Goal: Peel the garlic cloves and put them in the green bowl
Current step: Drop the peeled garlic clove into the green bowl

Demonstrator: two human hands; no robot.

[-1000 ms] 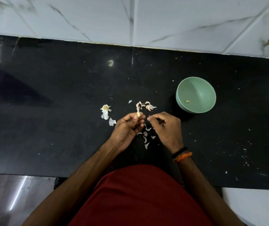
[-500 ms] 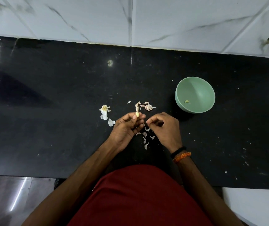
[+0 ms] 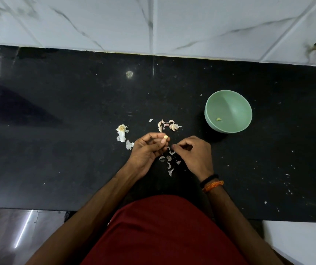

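Observation:
My left hand (image 3: 147,150) pinches a small pale garlic clove (image 3: 165,137) between thumb and fingertips over the black counter. Just to its right, my right hand (image 3: 193,153) has its fingers curled and pinches a thin strip of garlic skin (image 3: 171,151) that hangs from its fingertips. A cluster of unpeeled pinkish cloves (image 3: 169,125) lies just beyond both hands. The green bowl (image 3: 235,98) stands to the right of the cloves, upright, with one peeled clove (image 3: 218,119) inside.
Loose skins (image 3: 168,163) lie between my wrists. The garlic root stub with white husk (image 3: 122,131) lies left of my left hand. White specks dot the black counter (image 3: 57,131) at right. A marble tiled wall (image 3: 153,25) backs the counter.
My hands have drawn slightly apart. The clove now shows bare at my left fingertips, and a strip of skin has come away with my right hand.

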